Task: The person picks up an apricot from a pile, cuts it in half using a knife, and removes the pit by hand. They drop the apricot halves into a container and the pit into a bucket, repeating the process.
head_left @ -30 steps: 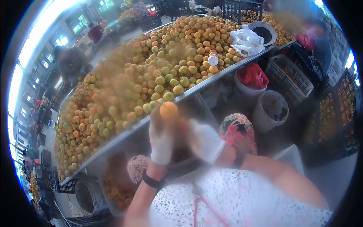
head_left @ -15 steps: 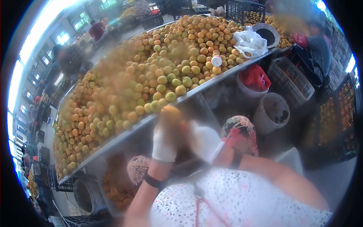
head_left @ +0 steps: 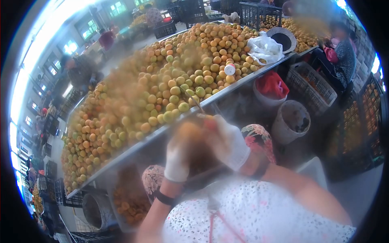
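White gloves cover both my hands, which are close together over my lap, in front of the table's metal edge [head_left: 146,138]. My left hand [head_left: 178,156] is wrapped round an orange fruit [head_left: 189,133], blurred by a smudge on the lens. Beside it, my right hand [head_left: 231,146] is closed on a thin tool [head_left: 195,101] with a reddish part near the fingers; its thin end points up over the fruit pile. The heap of orange and green round fruit [head_left: 198,80] lies on the table just beyond my hands.
A white plastic bag [head_left: 265,48], a dark-centred ring [head_left: 282,39] and a small white-capped container [head_left: 229,69] rest on the pile. Right of me are a bucket with a red bag [head_left: 271,86], a pale bucket [head_left: 291,121] and a crate [head_left: 312,87]. A person [head_left: 344,56] sits at the right.
My right hand has moved up and the thin tool now shows above it, its end pointing away from me. My left hand still holds the fruit. The view has shifted slightly.
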`<state>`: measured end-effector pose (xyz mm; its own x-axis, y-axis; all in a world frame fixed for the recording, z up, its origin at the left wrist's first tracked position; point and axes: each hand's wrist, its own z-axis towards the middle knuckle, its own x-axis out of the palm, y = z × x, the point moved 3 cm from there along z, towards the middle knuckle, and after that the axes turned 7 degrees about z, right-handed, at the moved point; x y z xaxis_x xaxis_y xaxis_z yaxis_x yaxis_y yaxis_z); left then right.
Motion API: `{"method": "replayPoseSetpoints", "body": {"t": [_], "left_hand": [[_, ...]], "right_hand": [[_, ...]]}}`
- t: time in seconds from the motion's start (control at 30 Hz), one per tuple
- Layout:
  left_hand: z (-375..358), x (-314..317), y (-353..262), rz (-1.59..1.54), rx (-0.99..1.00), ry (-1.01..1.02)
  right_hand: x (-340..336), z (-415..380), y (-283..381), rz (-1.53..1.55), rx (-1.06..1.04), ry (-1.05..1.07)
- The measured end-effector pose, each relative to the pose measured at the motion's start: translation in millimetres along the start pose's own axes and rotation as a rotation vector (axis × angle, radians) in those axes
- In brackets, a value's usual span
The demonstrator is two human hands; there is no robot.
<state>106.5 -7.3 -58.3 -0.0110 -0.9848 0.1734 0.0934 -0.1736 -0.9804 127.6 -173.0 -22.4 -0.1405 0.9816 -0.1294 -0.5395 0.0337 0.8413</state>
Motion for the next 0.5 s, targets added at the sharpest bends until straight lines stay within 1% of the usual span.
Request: {"method": "replayPoseSetpoints", "body": {"t": [0.03, 0.1, 0.17, 0.23, 0.27, 0.33, 0.37, 0.43, 0.47, 0.5], "left_hand": [[-3.8, 8.9, -6.1, 0.003, 0.008, 0.002], [-12.9, 27.5, -20.9, 0.156, 0.078, 0.054], [-15.7, 32.9, -30.1, 0.169, 0.086, 0.059], [-17.2, 37.0, -34.3, 0.431, 0.228, 0.127], [-18.3, 36.5, -31.2, 0.435, 0.23, 0.129], [-23.3, 34.7, -21.0, 0.574, 0.257, 0.167], [-24.0, 34.8, -17.6, 0.575, 0.258, 0.167], [-24.2, 38.8, -9.7, 0.303, 0.166, 0.198], [-25.5, 43.3, -9.8, 0.303, 0.169, 0.198], [-27.1, 46.9, -10.1, 0.257, 0.095, 0.146]], "right_hand": [[-1.5, 0.5, 2.7, -0.013, -0.006, 0.017], [-2.3, -0.1, 4.4, -0.014, -0.053, 0.013], [-4.6, -1.3, 9.5, -0.015, -0.093, 0.007], [-7.1, -2.4, 13.1, 0.052, 0.041, 0.058], [-9.3, -2.9, 12.3, 0.055, 0.038, 0.054], [-11.2, -3.9, 8.3, -0.041, 0.1, 0.075], [-11.4, -4.6, 9.2, -0.04, 0.099, 0.075], [-10.3, -7.8, 6.2, 0.279, 0.305, 0.1], [-11.3, -9.0, 4.7, 0.279, 0.302, 0.101], [-12.3, -10.2, 2.2, 0.282, 0.272, 0.096]]}}
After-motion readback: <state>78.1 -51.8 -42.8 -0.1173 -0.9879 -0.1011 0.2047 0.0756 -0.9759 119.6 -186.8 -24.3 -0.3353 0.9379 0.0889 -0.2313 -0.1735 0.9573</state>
